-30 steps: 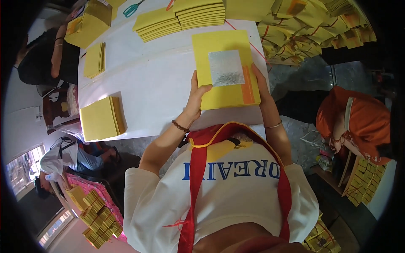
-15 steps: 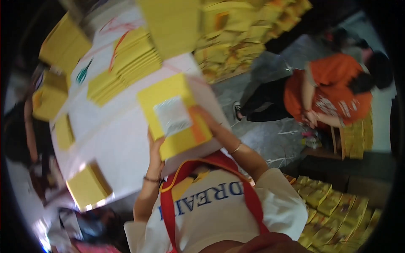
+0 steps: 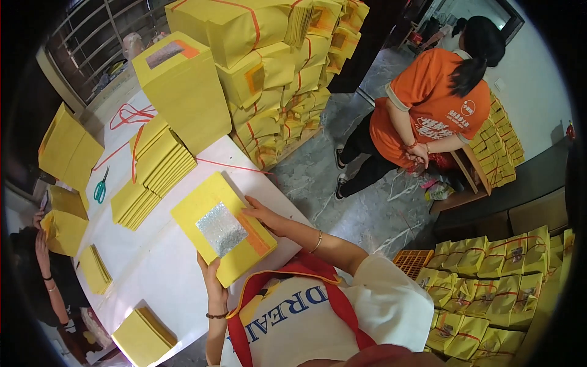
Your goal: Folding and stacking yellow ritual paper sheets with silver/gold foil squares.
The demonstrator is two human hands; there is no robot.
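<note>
A stack of yellow paper sheets (image 3: pixel 211 217) with a silver foil square and an orange stripe on top lies on the white table (image 3: pixel 159 269), close to my chest. My left hand (image 3: pixel 210 272) grips the stack's near corner. My right hand (image 3: pixel 262 214) presses on its right edge, beside the orange stripe. Both hands hold the stack between them.
Fanned piles of yellow sheets (image 3: pixel 153 171), green scissors (image 3: pixel 99 186) and red string lie farther back. Tall yellow bundles (image 3: pixel 263 67) are stacked behind the table. A person in an orange shirt (image 3: pixel 428 104) bends at the right. Another person (image 3: pixel 43 269) works at the left. Wrapped packs (image 3: pixel 489 275) fill the lower right.
The view has swung to the right, so the table now runs to the left. My hands keep holding the same stack, which now sits nearer the table's edge.
</note>
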